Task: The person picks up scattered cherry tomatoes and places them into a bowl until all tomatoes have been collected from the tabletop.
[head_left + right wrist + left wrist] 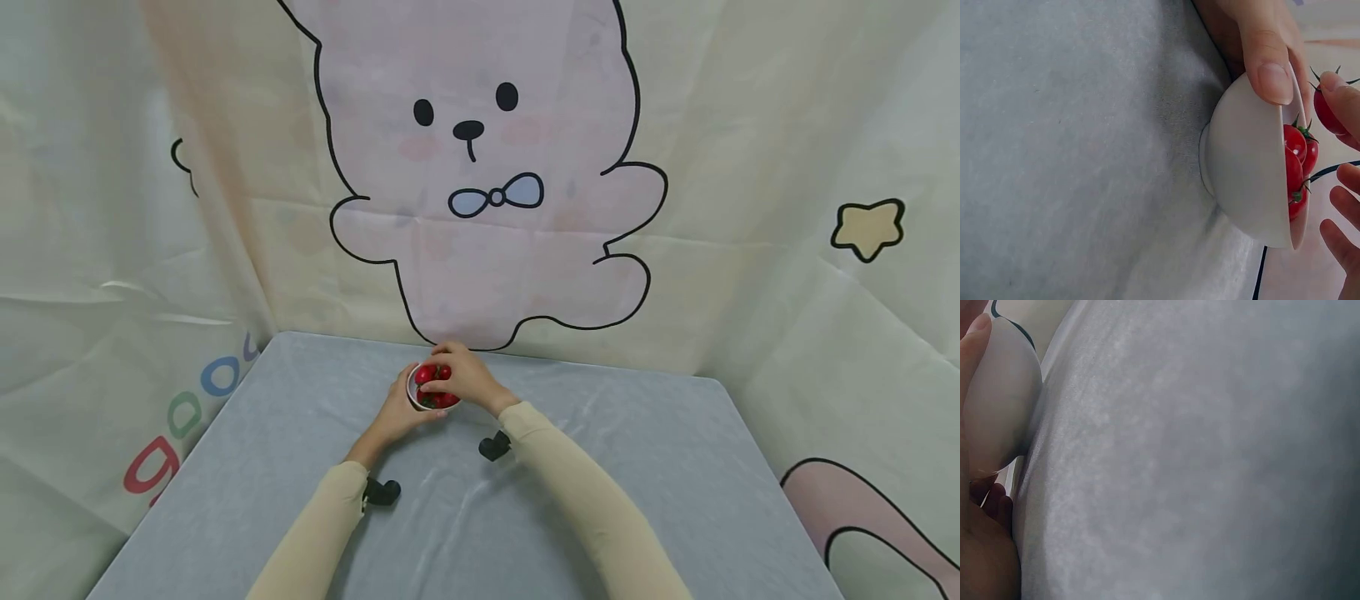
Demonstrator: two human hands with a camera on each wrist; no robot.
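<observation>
A white bowl (1244, 165) stands on the grey cloth, holding several small red tomatoes (1294, 169) with green stems. My left hand (396, 417) grips the bowl from its left and near side, thumb over the rim in the right wrist view. In the left wrist view, part of that hand (988, 556) lies against the bowl's outer wall (1004, 394). Over the bowl's mouth, my right hand (468, 379) pinches a small tomato (1327, 114) between thumb and finger. Its other fingers (1341, 244) are spread beside the rim.
Grey cloth covers the table (660, 483). A fabric backdrop (720, 275) with a cartoon bear rises right behind the table's far edge, close to the bowl. Black wrist mounts (382, 492) sit under both sleeves.
</observation>
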